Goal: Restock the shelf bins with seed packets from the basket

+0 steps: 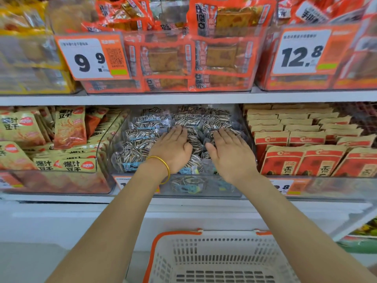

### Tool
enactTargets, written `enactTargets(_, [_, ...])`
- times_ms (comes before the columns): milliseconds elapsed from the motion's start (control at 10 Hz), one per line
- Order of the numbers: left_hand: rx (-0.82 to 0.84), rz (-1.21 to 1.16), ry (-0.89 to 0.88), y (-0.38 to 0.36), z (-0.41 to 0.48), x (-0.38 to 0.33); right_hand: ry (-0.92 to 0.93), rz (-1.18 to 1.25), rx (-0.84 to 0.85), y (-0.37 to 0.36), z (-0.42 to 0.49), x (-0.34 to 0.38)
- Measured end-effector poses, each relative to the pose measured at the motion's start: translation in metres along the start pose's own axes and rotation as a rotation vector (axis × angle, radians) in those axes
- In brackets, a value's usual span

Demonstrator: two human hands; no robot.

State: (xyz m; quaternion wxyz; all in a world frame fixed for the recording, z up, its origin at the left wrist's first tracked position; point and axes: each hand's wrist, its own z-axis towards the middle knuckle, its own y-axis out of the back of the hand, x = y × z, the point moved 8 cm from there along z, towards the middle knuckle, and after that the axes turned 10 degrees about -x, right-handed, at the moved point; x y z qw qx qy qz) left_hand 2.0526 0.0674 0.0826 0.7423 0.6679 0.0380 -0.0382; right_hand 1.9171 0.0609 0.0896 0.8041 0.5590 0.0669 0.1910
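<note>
Clear seed packets (pixel 146 127) showing striped sunflower seeds fill the transparent middle bin (pixel 114 144) on the lower shelf. My left hand (pixel 173 148), with a gold bangle on its wrist, lies flat on the pile with straight fingers. My right hand (pixel 228 150) lies flat beside it on the same packets, fingers also straight. Neither hand holds a packet. Below, the white basket (pixel 208 252) with an orange rim shows no packets in its visible part.
Yellow snack packs (pixel 69 127) fill the bin to the left, red and tan packs (pixel 302 144) the bin to the right. The upper shelf carries orange packs (pixel 183 58) and price tags (pixel 89 58). A white ledge (pixel 81 217) runs below the shelf.
</note>
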Motion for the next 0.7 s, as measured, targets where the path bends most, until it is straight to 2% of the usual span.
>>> enactTargets(100, [0.005, -0.007, 0.020, 0.001, 0.002, 0.001, -0.003, 0.012, 0.001, -0.001, 0.002, 0.000])
enactTargets(300, [-0.156, -0.069, 0.043, 0.010, -0.027, 0.002, 0.058, 0.084, -0.202, 0.016, -0.016, 0.017])
enactTargets(500, [-0.208, -0.066, 0.122, 0.006, -0.044, 0.010, 0.115, 0.016, -0.079, 0.004, -0.023, 0.031])
enactTargets(600, [-0.240, -0.050, 0.112, 0.007, -0.042, 0.008, 0.109, 0.031, -0.145, 0.005, -0.025, 0.029])
enactTargets(700, [-0.369, -0.137, 0.106, 0.019, -0.053, 0.007, 0.088, 0.120, -0.329, 0.027, -0.034, 0.024])
